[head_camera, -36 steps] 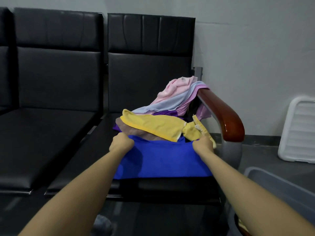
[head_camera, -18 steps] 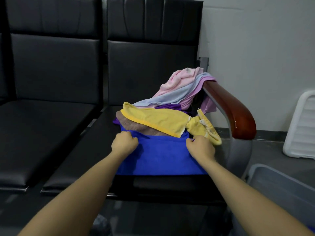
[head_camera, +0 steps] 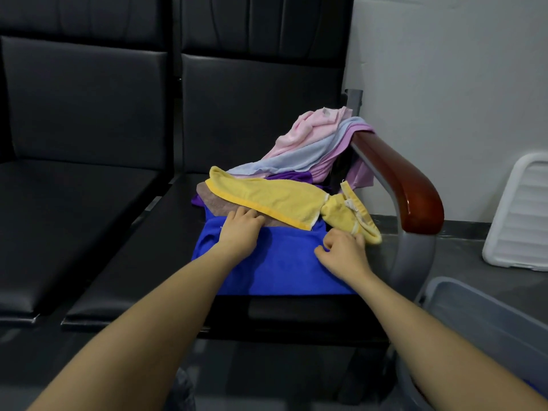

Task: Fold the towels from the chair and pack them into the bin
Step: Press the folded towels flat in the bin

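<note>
A blue towel (head_camera: 281,268) lies flat at the front of the black chair seat (head_camera: 124,262). My left hand (head_camera: 240,231) rests on its far left edge, fingers stretched out toward a brown towel (head_camera: 218,204). At the far right edge my right hand (head_camera: 344,250) has its fingers curled on the blue towel, beside a yellow towel (head_camera: 281,200). Behind them, pink (head_camera: 308,126), light blue and purple towels are heaped against the armrest (head_camera: 400,179). The grey bin (head_camera: 474,304) stands on the floor at the lower right.
A white ribbed lid (head_camera: 522,215) leans on the wall at the right. A second black seat (head_camera: 59,221) adjoins on the left. The chair's grey metal armrest post (head_camera: 412,253) stands between the blue towel and the bin.
My left hand has uncurled from a fist and now lies flat on the blue towel. My right hand has moved inward along the towel's far edge. The view has moved closer.
</note>
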`<state>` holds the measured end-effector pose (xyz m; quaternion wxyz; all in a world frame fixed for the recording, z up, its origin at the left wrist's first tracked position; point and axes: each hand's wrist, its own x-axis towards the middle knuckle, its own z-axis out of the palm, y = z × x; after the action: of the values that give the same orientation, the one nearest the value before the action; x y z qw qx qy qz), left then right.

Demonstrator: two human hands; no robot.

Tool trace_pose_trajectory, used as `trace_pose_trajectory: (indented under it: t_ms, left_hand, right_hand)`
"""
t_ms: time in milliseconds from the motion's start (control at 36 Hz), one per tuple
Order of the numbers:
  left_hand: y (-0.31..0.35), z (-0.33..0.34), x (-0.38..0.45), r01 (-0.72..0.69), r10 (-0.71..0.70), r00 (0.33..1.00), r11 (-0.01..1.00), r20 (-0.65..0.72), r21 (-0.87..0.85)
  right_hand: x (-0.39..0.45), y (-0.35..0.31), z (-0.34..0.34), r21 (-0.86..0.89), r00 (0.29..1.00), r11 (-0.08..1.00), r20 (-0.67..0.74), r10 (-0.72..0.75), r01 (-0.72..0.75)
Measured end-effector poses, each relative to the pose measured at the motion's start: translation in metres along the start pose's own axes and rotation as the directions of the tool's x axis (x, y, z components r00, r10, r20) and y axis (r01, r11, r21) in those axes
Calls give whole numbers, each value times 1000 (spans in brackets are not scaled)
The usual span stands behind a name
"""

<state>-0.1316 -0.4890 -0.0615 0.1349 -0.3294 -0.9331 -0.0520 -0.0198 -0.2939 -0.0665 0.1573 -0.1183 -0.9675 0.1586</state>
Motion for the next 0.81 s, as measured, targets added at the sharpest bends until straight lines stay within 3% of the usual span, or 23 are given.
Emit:
trace_pose_trajectory:
  t_ms: [83,167,333,528,639,806]
  left_hand:
    - [1,-1,7,-5,7,999,999,46,-39]
    - [1,0,13,32,-21,995,993,101,-110]
    - [-3,1,16,209,-188,977,943,105,-257]
    - [-2,-1,26,299,-260,954,864,149,-404]
    - [2,0,33,242,-223,970,891,94,-384]
    - [3,5,35,93,-109,994,920,-20,-381]
  right_hand:
    - [1,5,3,94,996,994,61,-68,63]
    - [5,2,2,198,998,979,58,32,-43]
    - [13,-6,-1,87,998,995,48,44,-48]
    - [23,-5,8,384,989,919,-71,129,-92]
    - [27,-7,10,213,983,976,-166,75,-39]
    - [44,-29,22,-29,995,1000,-99,4,-7]
